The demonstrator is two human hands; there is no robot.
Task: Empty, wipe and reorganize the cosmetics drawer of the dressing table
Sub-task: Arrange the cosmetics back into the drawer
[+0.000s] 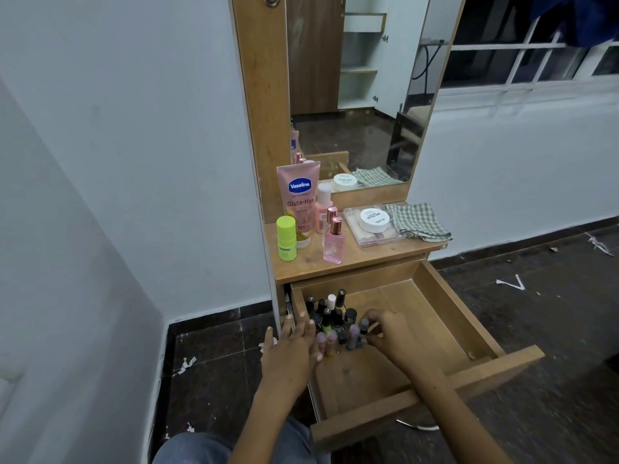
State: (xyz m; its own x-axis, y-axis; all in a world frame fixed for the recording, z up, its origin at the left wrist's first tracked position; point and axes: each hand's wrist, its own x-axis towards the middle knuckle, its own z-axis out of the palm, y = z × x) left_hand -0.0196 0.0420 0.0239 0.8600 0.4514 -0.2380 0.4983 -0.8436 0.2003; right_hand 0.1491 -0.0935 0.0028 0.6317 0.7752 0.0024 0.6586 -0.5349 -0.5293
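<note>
Head view shows both hands in the open drawer [432, 289]: left hand [294, 343], fingers straight, braces the nail polish bottles [331, 318] clustered far-left; right hand [385, 333] pinches one bottle. Packed upright so tightly, a nudge could topple them like dominoes.

The wooden drawer [445, 298] stands pulled fully open; small nail-polish bottles [330, 318] cluster upright at its ten-o'clock corner, the remaining floor bare wood.
</note>
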